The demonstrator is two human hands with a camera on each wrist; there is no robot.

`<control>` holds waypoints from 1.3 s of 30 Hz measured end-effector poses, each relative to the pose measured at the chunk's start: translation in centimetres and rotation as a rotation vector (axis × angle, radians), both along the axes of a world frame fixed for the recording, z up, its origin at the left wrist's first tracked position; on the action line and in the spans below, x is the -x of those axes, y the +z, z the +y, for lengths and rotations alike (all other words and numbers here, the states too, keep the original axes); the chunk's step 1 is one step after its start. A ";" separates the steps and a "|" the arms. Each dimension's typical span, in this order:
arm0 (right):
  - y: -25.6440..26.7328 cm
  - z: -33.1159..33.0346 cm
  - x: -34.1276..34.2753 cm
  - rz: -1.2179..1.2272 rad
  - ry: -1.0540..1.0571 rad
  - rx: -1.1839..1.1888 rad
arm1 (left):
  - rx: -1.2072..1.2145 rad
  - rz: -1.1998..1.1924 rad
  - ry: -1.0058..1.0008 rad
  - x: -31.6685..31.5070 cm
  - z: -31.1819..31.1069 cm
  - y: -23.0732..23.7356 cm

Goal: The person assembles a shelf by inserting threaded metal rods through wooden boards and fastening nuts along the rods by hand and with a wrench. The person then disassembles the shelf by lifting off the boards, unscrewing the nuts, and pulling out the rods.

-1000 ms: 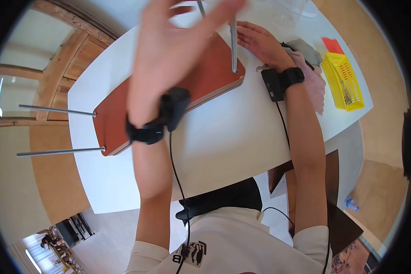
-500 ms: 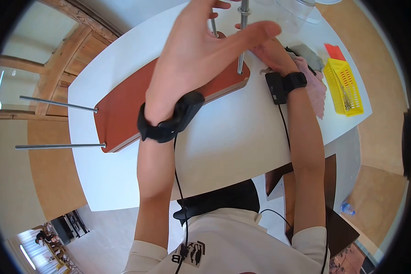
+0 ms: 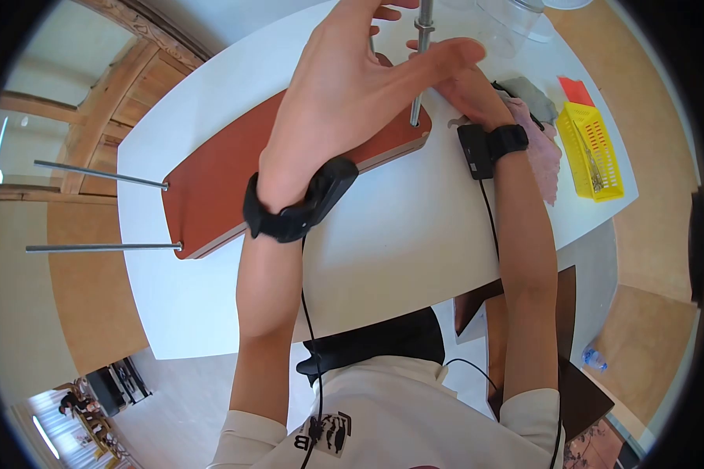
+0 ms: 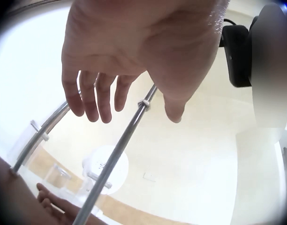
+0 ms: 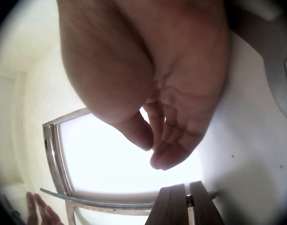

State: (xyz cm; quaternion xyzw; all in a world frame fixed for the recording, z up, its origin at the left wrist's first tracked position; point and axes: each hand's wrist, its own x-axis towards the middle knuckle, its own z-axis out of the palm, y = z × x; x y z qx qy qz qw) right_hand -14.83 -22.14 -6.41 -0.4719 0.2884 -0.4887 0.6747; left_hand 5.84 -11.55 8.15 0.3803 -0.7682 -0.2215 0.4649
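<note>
My left hand [image 3: 328, 102] is raised over a reddish-brown board [image 3: 211, 176], fingers and thumb spread on either side of an upright metal rod [image 3: 415, 111]. In the left wrist view, a nut [image 4: 143, 104] sits on that rod [image 4: 110, 164] between thumb and fingers, which stand apart from it. My right hand [image 3: 471, 95] rests on the table right of the board, partly behind the left thumb. Its relaxed, slightly bent fingers hold nothing in the right wrist view. Beside it lies a grey wrench [image 5: 270, 56]. The board's layered edge [image 5: 169, 206] shows there too.
Two more rods [image 3: 102, 248] stick out from the board's left end. Pink cloth [image 3: 546, 168] and grey cloth [image 3: 530, 94] lie at the right, near a yellow basket [image 3: 569, 144] and a red piece [image 3: 576, 90]. A clear jar [image 3: 516, 19] stands at the back of the white table [image 3: 383, 258].
My left hand, blurred by motion a second ago, has moved right to the near rod and now hovers about it. The right hand stays beside the board.
</note>
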 end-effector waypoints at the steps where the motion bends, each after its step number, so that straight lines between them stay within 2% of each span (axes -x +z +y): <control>1: -0.4 -0.3 0.1 -0.008 0.016 -0.007 | 0.016 -0.019 0.037 -0.4 -1.2 -1.1; 3: -0.6 -0.5 0.2 -0.022 0.021 -0.014 | 0.059 -0.049 0.154 -2.2 -0.5 0.3; 4: -0.6 -0.6 0.2 -0.023 0.030 -0.003 | -0.152 0.126 0.188 -3.4 -0.9 0.7; 6: -0.7 -0.6 0.4 -0.025 0.032 0.004 | -0.028 0.228 0.205 -6.1 -2.0 0.5; 9: -0.9 -0.8 0.3 -0.029 0.042 0.005 | -0.027 0.253 0.192 -5.6 -1.7 1.0; 11: -0.6 -0.6 0.3 -0.026 0.042 0.003 | -0.144 0.159 0.076 -2.6 0.2 1.7; 12: -0.6 -0.5 0.2 -0.025 0.049 0.003 | -0.008 -0.012 0.061 -1.5 -0.5 0.5; 13: -0.6 -0.2 0.2 -0.031 0.025 0.004 | 0.049 -0.072 -0.008 -1.0 -1.3 -1.3; 15: -0.5 -0.2 0.2 -0.034 0.008 0.005 | -0.363 0.128 -0.118 1.0 0.8 0.7; 16: -0.5 -0.4 0.2 -0.016 0.028 -0.005 | -0.364 0.129 -0.113 0.1 0.2 0.3; 18: -0.6 -0.6 0.4 -0.003 0.035 -0.014 | -0.054 0.047 0.067 -2.4 -1.6 0.2; 19: -0.6 -0.6 0.3 -0.010 0.039 0.001 | -0.154 0.175 0.104 -3.7 -1.0 0.5; 20: -0.7 -0.6 0.3 -0.017 0.044 0.016 | -0.070 0.134 0.196 -4.9 -1.2 0.3; 21: -0.8 -0.7 0.4 -0.017 0.038 0.016 | -0.094 0.223 0.171 -6.3 -1.8 0.4; 23: -1.1 -0.9 0.4 -0.043 0.048 0.016 | -0.030 0.245 0.198 -7.4 -2.7 -0.1; 26: -0.9 -0.8 0.3 -0.015 0.036 0.023 | -0.130 0.166 0.155 -2.5 -0.2 1.5; 28: -0.3 -0.2 0.2 -0.001 0.021 0.010 | 0.122 -0.026 0.030 -1.0 -1.4 -1.0; 29: -0.2 -0.1 0.2 0.012 -0.002 -0.005 | 0.000 0.009 0.000 0.3 0.0 -0.3; 31: -0.7 -0.7 0.2 -0.001 0.031 -0.003 | 0.020 -0.078 0.115 -0.3 0.1 0.1; 34: -0.7 -0.6 0.3 -0.026 0.039 0.004 | -0.049 -0.043 0.210 -4.1 -1.0 0.7; 35: -0.6 -0.5 0.3 -0.030 0.037 0.007 | 0.014 -0.052 0.271 -6.0 -1.6 0.4; 37: -0.8 -0.6 0.4 -0.028 0.032 0.009 | -0.027 0.051 0.328 -7.3 -1.8 0.9; 39: -0.8 -0.6 0.4 -0.027 0.039 0.009 | -0.022 0.116 0.246 -6.0 -1.7 0.6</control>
